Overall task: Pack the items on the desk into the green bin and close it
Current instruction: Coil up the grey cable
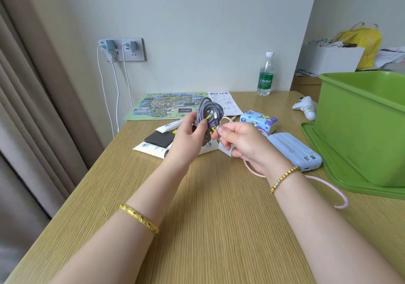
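My left hand (190, 136) grips a coiled grey braided cable (210, 110) held up over the middle of the desk. My right hand (242, 142) pinches the cable's loose end by its plug, right beside the coil. The open green bin (359, 130) stands at the right on its green lid (341, 174). On the desk lie a pale blue power bank (294, 152), a pink cable (333, 194), a blue tissue pack (259, 120), a black wallet-like item (156, 140), white papers (151, 149), a colourful map (166, 106) and a white controller (305, 107).
A water bottle (266, 75) stands at the back by the wall. Chargers sit in the wall socket (121, 49) with white cords hanging at the left. A curtain (32, 108) hangs on the left. A white box (331, 59) and yellow bag (363, 42) sit behind the bin.
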Action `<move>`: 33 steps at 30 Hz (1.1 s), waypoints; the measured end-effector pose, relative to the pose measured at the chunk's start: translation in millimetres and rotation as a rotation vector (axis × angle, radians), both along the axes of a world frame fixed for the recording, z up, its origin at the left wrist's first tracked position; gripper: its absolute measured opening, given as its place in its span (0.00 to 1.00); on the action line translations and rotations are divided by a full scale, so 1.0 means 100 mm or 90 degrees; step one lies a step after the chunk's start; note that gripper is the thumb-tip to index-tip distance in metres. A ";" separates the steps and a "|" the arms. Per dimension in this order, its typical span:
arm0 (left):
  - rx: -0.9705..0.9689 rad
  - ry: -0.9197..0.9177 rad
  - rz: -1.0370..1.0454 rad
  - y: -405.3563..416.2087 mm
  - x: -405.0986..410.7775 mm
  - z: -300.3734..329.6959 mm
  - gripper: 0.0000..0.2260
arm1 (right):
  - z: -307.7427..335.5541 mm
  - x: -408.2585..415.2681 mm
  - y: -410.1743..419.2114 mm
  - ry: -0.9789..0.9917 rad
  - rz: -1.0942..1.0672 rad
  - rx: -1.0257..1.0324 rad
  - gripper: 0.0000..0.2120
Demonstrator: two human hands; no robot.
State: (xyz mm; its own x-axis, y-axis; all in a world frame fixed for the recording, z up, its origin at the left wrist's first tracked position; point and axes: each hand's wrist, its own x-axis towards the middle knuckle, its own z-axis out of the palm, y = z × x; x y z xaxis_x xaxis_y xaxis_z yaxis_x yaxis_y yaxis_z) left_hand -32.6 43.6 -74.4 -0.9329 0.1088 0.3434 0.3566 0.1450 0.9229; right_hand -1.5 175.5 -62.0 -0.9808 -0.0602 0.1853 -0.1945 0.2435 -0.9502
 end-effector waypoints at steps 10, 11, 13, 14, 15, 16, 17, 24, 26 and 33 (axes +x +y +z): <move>-0.178 0.191 0.012 0.06 0.07 -0.02 0.13 | 0.00 -0.04 0.09 -0.122 -0.114 -0.214 0.11; -0.179 0.190 0.003 0.06 0.07 -0.02 0.13 | -0.02 -0.05 0.09 -0.108 -0.136 -0.189 0.12; -0.160 0.184 -0.013 0.05 0.07 -0.02 0.14 | -0.03 -0.06 0.08 -0.064 -0.180 -0.091 0.13; -0.148 0.178 -0.020 0.05 0.07 -0.02 0.14 | -0.04 -0.07 0.07 -0.035 -0.205 -0.038 0.14; -0.138 0.169 -0.028 0.05 0.07 -0.01 0.14 | -0.05 -0.08 0.07 -0.007 -0.230 0.001 0.14; -0.128 0.160 -0.039 0.05 0.07 0.00 0.14 | -0.05 -0.10 0.06 0.017 -0.253 0.024 0.14; -0.120 0.151 -0.053 0.04 0.07 0.00 0.14 | -0.06 -0.11 0.05 0.038 -0.273 0.040 0.12; -0.052 0.060 -0.138 0.02 0.05 -0.02 0.11 | 0.07 -0.01 0.17 -0.026 -0.131 -0.001 0.04; -0.080 0.056 -0.138 0.03 0.02 -0.05 0.10 | 0.06 -0.02 0.15 -0.018 -0.159 0.002 0.08; -0.300 0.174 0.012 0.17 0.07 -0.16 0.24 | -0.06 -0.10 0.10 -0.060 -0.201 -0.088 0.08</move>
State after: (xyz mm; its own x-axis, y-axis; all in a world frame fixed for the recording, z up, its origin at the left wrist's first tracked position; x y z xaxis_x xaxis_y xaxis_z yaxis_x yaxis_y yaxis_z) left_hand -25.2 60.3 -90.3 -0.8199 0.2938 0.4914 0.5676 0.5291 0.6307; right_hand -11.3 186.0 -68.3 -0.9603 0.2675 0.0786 -0.0404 0.1453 -0.9886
